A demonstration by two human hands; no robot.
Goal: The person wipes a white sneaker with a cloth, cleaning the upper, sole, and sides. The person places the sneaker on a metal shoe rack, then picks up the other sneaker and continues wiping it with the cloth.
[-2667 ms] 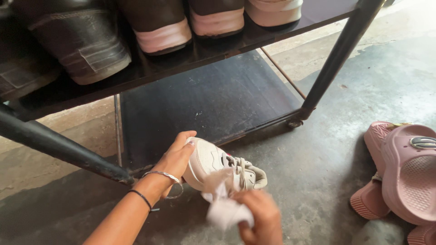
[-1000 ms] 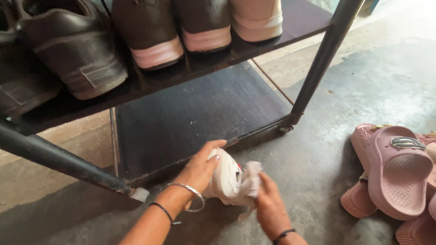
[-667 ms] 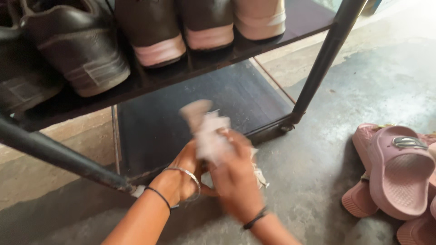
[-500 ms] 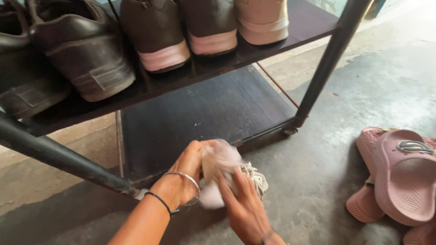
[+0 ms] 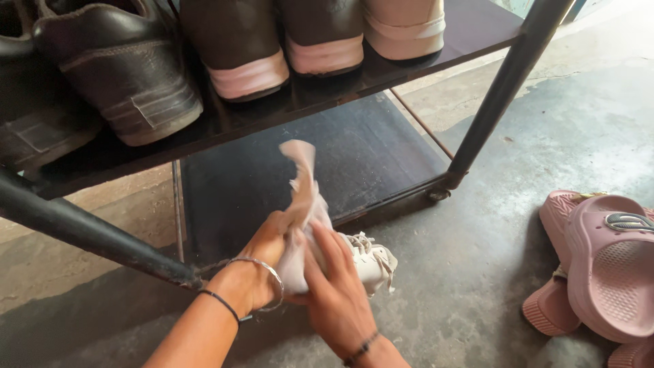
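Here right hand [image 5: 340, 300] presses crumpled cloth [image 5: 303, 204] on laced white sneaker [image 5: 371, 262].

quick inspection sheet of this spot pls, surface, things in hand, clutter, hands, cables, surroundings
surface: grey concrete floor, dusty and stained
job's things: white lace-up sneaker on the floor; pale cloth pressed against it, one end sticking up
clutter: pink slippers stacked at the right
hands: left hand steadies the sneaker, bangle and dark band on the wrist; right hand presses the cloth onto it
cables: nothing seen
surroundings: black metal shoe rack, dark shoes and others on its upper shelf, lower shelf bare
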